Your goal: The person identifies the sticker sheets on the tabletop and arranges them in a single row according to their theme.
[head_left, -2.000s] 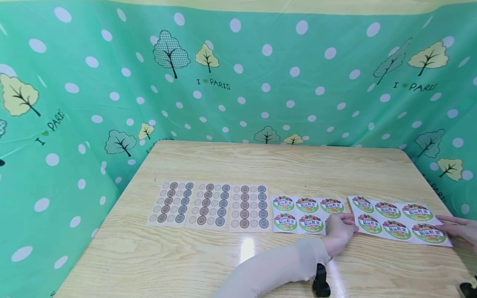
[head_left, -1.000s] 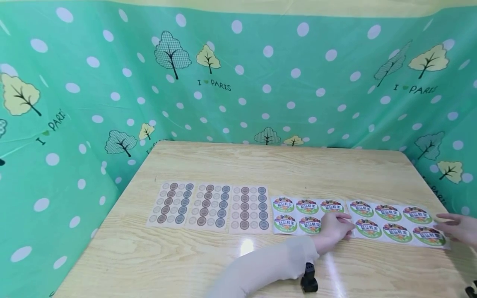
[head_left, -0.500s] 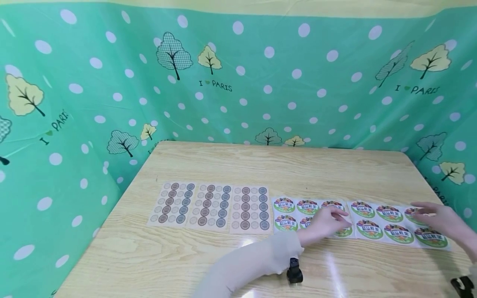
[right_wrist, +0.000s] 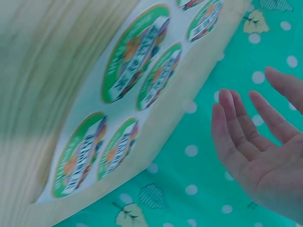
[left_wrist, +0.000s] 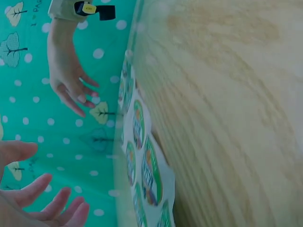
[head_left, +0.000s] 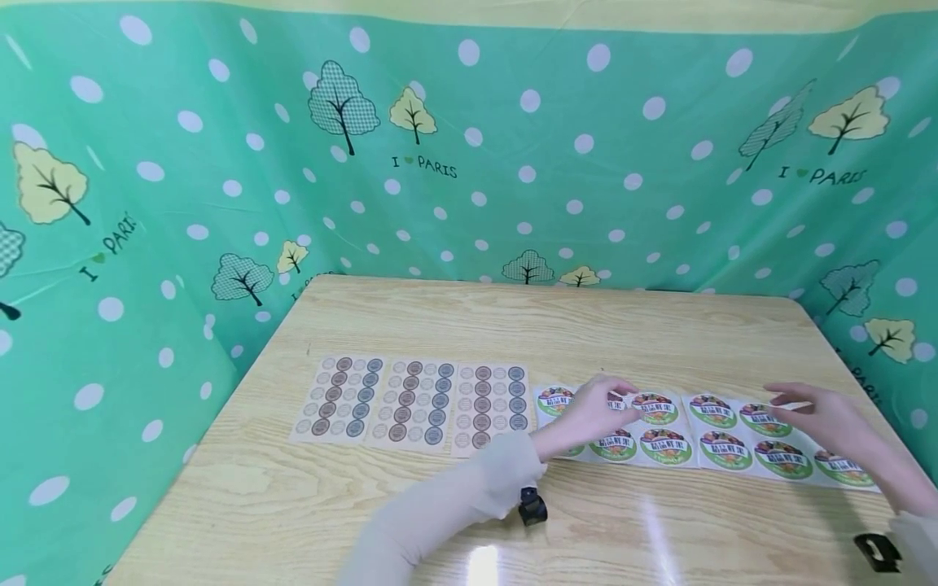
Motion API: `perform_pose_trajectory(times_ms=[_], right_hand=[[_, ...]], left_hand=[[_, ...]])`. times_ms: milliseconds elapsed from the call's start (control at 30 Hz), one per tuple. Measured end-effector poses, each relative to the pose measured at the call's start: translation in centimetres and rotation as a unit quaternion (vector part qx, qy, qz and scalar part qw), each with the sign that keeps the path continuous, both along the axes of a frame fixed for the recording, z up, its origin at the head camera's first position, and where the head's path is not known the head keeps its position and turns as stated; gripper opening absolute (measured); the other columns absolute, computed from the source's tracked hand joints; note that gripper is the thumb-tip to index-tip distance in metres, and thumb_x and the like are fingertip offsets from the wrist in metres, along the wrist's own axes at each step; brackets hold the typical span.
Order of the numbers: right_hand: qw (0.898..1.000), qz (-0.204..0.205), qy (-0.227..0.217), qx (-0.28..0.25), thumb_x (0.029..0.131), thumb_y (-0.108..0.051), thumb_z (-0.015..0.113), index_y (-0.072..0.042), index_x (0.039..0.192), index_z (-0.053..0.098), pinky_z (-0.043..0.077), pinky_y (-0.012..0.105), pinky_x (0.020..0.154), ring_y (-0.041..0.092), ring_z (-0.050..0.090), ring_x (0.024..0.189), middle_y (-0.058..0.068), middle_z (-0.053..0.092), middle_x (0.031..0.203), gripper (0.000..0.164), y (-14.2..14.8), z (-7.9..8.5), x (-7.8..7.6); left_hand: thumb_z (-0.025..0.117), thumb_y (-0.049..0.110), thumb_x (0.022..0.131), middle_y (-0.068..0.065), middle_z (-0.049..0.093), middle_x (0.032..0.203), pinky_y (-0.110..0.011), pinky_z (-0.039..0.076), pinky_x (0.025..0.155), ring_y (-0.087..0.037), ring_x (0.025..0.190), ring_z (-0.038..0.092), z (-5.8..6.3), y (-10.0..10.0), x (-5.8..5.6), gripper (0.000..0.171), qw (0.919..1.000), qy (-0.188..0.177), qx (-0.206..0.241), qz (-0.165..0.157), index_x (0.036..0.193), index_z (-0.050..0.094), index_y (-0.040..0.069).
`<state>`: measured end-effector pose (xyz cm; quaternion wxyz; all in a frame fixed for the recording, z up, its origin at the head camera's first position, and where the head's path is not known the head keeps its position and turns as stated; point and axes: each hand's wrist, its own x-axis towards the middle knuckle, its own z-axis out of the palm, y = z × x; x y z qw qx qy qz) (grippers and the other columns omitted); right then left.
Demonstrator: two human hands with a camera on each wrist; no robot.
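Two white sheets of oval fruit stickers lie flat side by side on the right half of the table. Over the left sticker sheet [head_left: 632, 456] is my left hand [head_left: 592, 413], raised, its fingers relaxed and holding nothing. My right hand [head_left: 828, 415] hovers above the right sticker sheet [head_left: 740, 430], also with nothing in it. Its spread fingers show well in the right wrist view, apart from the stickers. In the left wrist view the left hand's fingers [left_wrist: 52, 210] are loosely spread, clear of the sheets.
Three beige sheets of small round brown and blue-grey stickers, the left [head_left: 339, 399], middle [head_left: 410, 404] and right one [head_left: 498, 399], lie in a row with the fruit stickers. Green dotted cloth [head_left: 528, 146] hangs behind the wooden table [head_left: 293, 505].
The right fruit sticker sheet was held at both ends and is now flat beside the other. Both hands have let go and lifted; both have moved left.
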<state>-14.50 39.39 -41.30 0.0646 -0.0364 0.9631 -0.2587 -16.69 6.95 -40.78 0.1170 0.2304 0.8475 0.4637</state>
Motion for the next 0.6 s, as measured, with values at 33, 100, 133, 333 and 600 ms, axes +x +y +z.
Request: perform_pose_trajectory(times_ms=[33, 100, 133, 333, 600], right_hand=[[1.0, 0.007, -0.001, -0.004, 0.09, -0.026, 0.049, 0.011, 0.124, 0.038, 0.045, 0.033, 0.044, 0.046, 0.052, 0.089, 0.035, 0.048, 0.108, 0.051, -0.9, 0.8, 0.3], [1.0, 0.009, 0.008, -0.001, 0.09, -0.023, 0.05, 0.012, 0.123, 0.038, 0.047, 0.037, 0.049, 0.045, 0.053, 0.09, 0.035, 0.049, 0.108, 0.049, -2.5, 1.9, 0.8], [1.0, 0.01, 0.011, -0.003, 0.09, -0.023, 0.051, 0.012, 0.123, 0.039, 0.048, 0.039, 0.052, 0.045, 0.053, 0.09, 0.035, 0.049, 0.107, 0.049, -3.0, 2.3, 0.9], [0.999, 0.015, 0.042, -0.003, 0.088, -0.024, 0.054, 0.011, 0.122, 0.041, 0.05, 0.041, 0.06, 0.044, 0.053, 0.088, 0.032, 0.052, 0.105, 0.05, -4.4, 2.4, 0.4], [0.995, -0.001, 0.1, -0.003, 0.086, -0.034, 0.055, 0.002, 0.122, 0.047, 0.049, 0.044, 0.056, 0.029, 0.055, 0.084, 0.023, 0.055, 0.104, 0.052, -3.8, -0.1, -1.0]], left_hand=[[0.064, 0.026, 0.08, 0.003, 0.053, 0.108, -0.018, 0.043, 0.075, -0.011, 0.092, 0.054, 0.1, -0.4, -0.1, 0.034, 1.0, 0.005, -0.003, -0.001, 0.112, 0.059, 0.015], [0.063, 0.027, 0.08, 0.003, 0.051, 0.11, -0.019, 0.042, 0.077, -0.013, 0.097, 0.052, 0.2, -1.2, -0.4, 0.036, 0.9999, 0.012, -0.01, -0.002, 0.114, 0.058, 0.016], [0.062, 0.027, 0.081, 0.001, 0.05, 0.111, -0.02, 0.042, 0.078, -0.015, 0.098, 0.052, 0.2, -1.6, -0.5, 0.036, 0.9998, 0.014, -0.011, -0.003, 0.115, 0.057, 0.016], [0.061, 0.031, 0.081, -0.003, 0.048, 0.115, -0.025, 0.04, 0.085, -0.02, 0.107, 0.046, 0.7, -3.8, -1.3, 0.039, 0.9982, 0.045, -0.039, 0.005, 0.116, 0.056, 0.015], [0.06, 0.037, 0.082, -0.002, 0.043, 0.122, -0.035, 0.04, 0.09, -0.019, 0.112, 0.041, 1.7, -6.9, -1.5, 0.044, 0.9931, 0.074, -0.088, 0.025, 0.121, 0.052, 0.018]])
